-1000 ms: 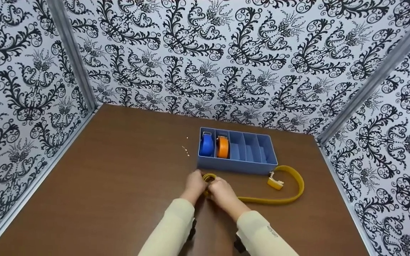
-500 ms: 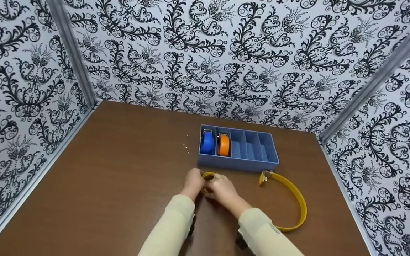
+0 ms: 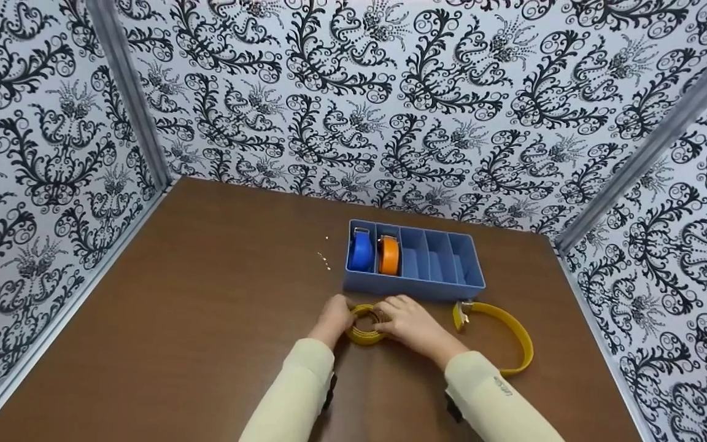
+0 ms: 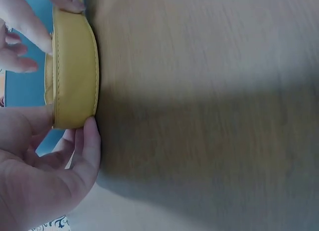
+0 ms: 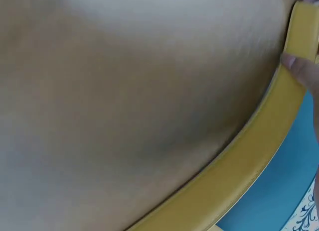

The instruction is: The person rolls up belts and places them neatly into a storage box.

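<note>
A yellow belt (image 3: 366, 337) stands on edge on the brown table, part of it wound in a coil between my hands. My left hand (image 3: 334, 320) pinches the coil's left side, thumb within and fingers outside, as the left wrist view shows. On the opposite side my right hand (image 3: 413, 325) grips the coil, with fingertips on the strap (image 5: 239, 156) in the right wrist view. The belt's free length curves out to the right, partly hidden by the right forearm, and ends at a metal buckle (image 3: 466, 307) near the box.
Behind my hands stands a blue divided box (image 3: 415, 286). A rolled blue belt (image 3: 362, 250) fills its leftmost compartment, and a rolled orange belt (image 3: 390, 255) sits in the one beside it. Patterned walls (image 3: 353, 123) enclose the table (image 3: 218, 294). Small bright specks lie left of the box.
The free length first swung into a wider arc and its buckle end shifted left. My right hand has since moved right, and the coil now looks wider and more exposed.
</note>
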Action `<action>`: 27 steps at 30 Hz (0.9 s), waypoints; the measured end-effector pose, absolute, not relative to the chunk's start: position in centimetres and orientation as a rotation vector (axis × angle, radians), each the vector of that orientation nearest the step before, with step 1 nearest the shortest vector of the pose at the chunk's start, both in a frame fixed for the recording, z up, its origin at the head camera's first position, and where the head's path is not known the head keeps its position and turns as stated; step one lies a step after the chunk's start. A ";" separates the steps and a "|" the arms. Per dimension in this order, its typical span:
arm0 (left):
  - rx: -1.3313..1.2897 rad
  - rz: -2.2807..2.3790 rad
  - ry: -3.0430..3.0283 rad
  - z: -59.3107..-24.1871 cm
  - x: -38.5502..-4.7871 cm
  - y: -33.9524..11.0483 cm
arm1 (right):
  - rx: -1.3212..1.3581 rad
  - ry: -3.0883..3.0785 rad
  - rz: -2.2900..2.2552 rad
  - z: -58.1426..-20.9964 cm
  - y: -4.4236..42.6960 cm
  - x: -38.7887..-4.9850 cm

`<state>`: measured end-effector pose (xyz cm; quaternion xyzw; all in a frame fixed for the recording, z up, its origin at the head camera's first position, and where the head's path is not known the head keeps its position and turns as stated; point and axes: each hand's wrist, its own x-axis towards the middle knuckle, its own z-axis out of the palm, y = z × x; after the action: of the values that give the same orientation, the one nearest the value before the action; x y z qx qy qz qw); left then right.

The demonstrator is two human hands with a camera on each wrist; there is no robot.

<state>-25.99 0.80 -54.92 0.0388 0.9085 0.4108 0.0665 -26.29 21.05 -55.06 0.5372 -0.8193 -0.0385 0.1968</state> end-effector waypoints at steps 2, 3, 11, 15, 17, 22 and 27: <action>0.137 1.282 2.702 -55.0 -26.0 0.8 | 1.540 -2.229 -0.175 -55.1 20.8 -27.0; 0.151 1.301 2.687 -55.1 -26.0 0.8 | 1.555 -2.204 -0.207 -55.0 20.6 -27.3; 0.229 1.323 2.686 -59.9 -30.2 0.9 | 1.574 -2.165 -0.358 -54.8 19.0 -27.8; 0.349 1.279 2.711 -65.4 -33.9 1.1 | 1.510 -2.271 -0.370 -54.6 18.2 -27.2; 0.320 1.313 2.638 -65.0 -34.0 1.0 | 1.482 -2.335 -0.366 -54.4 17.8 -27.0; 0.150 1.367 2.493 -56.2 -29.0 0.2 | 1.442 -2.440 -0.364 -54.0 17.2 -26.8; 0.147 1.393 2.448 -54.6 -27.8 -0.2 | 1.400 -2.469 -0.367 -53.9 17.0 -26.7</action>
<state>-27.76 -0.16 -54.56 0.0515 0.8568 0.4875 0.1601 -26.69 17.00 -53.91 0.4845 -0.8542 -0.1270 0.1395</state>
